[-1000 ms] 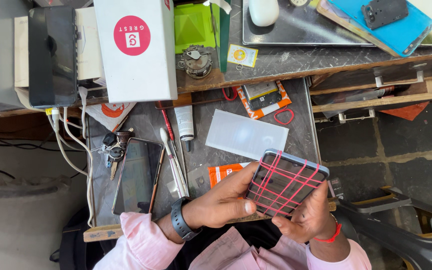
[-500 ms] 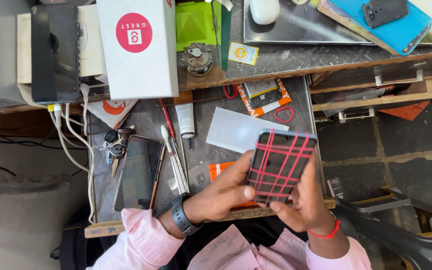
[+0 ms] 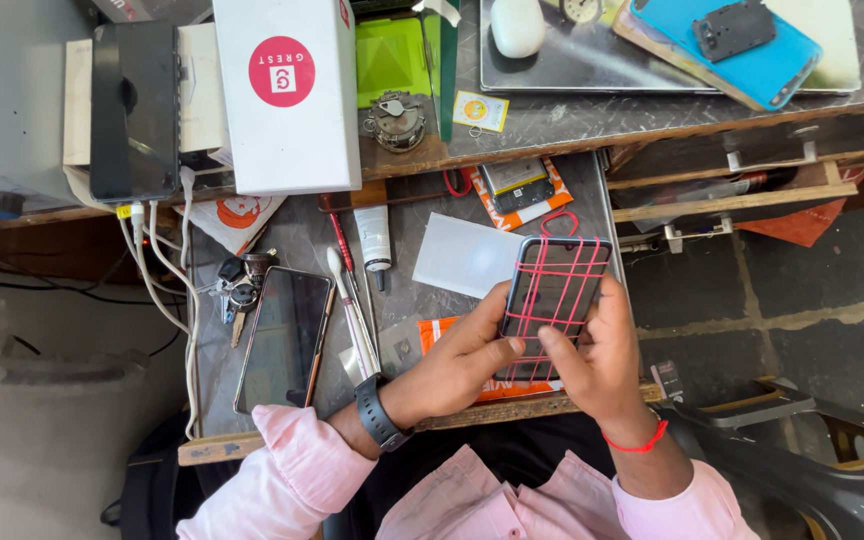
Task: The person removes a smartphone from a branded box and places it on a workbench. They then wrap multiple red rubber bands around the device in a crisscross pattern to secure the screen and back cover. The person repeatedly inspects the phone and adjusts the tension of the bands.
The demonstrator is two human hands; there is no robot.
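Both hands grasp a dark smartphone bound with crossed pink rubber bands [image 3: 552, 300] above the grey worktop's [image 3: 302, 235] near right corner. The left hand [image 3: 457, 360] grips its lower left edge; the right hand [image 3: 597, 355] clasps its lower right side. Another black phone [image 3: 284, 338] lies flat near the worktop's left edge.

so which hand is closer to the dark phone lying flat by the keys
Left. The left hand grips the banded phone just right of the dark phone; the right hand sits farther right, beyond the banded phone.

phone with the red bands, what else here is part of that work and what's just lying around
In hand: phone, red bands, left hand, right hand.

Lying about: second phone, keys, white box, computer mouse, glue tube.
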